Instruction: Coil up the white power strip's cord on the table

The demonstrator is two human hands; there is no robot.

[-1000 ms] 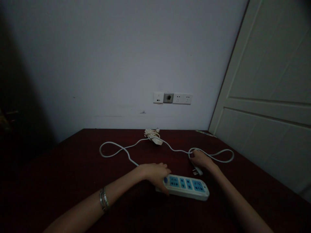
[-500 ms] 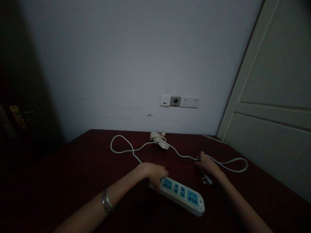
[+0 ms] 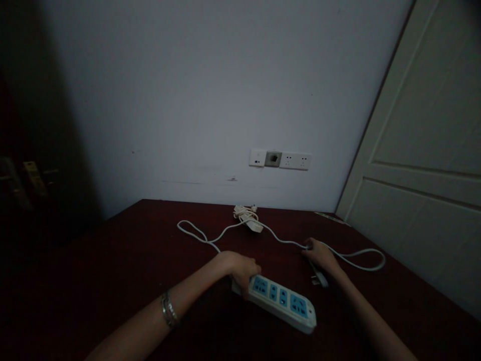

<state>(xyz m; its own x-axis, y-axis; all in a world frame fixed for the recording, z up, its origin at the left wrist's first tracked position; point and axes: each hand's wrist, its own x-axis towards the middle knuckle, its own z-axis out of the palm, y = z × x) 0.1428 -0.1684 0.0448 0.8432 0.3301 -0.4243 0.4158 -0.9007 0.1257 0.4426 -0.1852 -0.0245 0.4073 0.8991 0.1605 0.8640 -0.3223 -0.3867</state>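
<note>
A white power strip with blue sockets lies on the dark red table. My left hand is closed around the strip's near-left end. The strip's white cord runs in loops across the table. My right hand is closed on that cord, right by its plug, which lies under my wrist.
A small bundle of cream cable with a plug lies near the wall. A row of wall sockets sits above the table. A white door stands along the right side. Dark furniture is at the left.
My left hand has pulled the power strip towards me and turned it at an angle. The cord loop at the left has shrunk. My right hand stays on the cord by the plug.
</note>
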